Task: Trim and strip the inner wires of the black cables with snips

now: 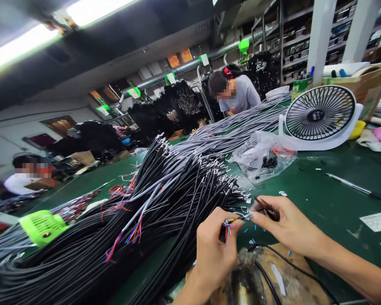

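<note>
My left hand (216,248) is closed on a cable end with thin coloured wires (230,222) fanning out between thumb and fingers. To its right, my right hand (282,222) pinches the tip of the wires and also has a dark slim tool (268,208) held across its fingers. The fingertips of both hands nearly meet. Just behind them lies a big bundle of black cables (165,216) with white-tipped ends. Grey cables (216,135) run alongside and over it, some with red and blue wires bared.
A white fan (319,114) and a clear plastic bag (263,156) stand beyond my hands. A brown block (292,275) with a black cord lies below them. A pen (349,183) and paper labels are at right. Two people sit farther back.
</note>
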A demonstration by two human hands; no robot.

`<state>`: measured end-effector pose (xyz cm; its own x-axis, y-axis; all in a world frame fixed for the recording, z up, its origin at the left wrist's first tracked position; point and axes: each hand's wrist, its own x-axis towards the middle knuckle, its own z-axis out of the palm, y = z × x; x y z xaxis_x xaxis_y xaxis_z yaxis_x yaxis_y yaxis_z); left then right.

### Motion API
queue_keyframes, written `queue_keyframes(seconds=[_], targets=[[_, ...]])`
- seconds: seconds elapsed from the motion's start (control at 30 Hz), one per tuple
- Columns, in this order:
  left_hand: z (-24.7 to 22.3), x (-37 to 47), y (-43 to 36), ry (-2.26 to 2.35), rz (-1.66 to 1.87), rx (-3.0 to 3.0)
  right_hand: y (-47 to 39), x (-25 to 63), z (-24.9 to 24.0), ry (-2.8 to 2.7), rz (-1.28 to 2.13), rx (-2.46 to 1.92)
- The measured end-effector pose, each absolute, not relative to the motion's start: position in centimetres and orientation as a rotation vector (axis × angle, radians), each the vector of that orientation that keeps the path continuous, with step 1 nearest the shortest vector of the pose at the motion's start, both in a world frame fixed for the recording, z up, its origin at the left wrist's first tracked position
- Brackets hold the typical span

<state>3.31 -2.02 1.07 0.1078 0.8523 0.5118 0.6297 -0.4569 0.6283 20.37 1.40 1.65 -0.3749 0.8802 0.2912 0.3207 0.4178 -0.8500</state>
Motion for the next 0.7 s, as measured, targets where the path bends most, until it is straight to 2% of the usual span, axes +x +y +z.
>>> queue_keyframes(seconds=[0.23,0.7], targets=[[1.0,3.5,-2.0,1.518,1.399,1.641,0.6,19.7,0.9,-1.885,0.87,-1.044],[0.4,3.3,-2.2,1.461,1.421,1.767,0.4,19.2,1.1,-1.866,0.844,-0.929]])
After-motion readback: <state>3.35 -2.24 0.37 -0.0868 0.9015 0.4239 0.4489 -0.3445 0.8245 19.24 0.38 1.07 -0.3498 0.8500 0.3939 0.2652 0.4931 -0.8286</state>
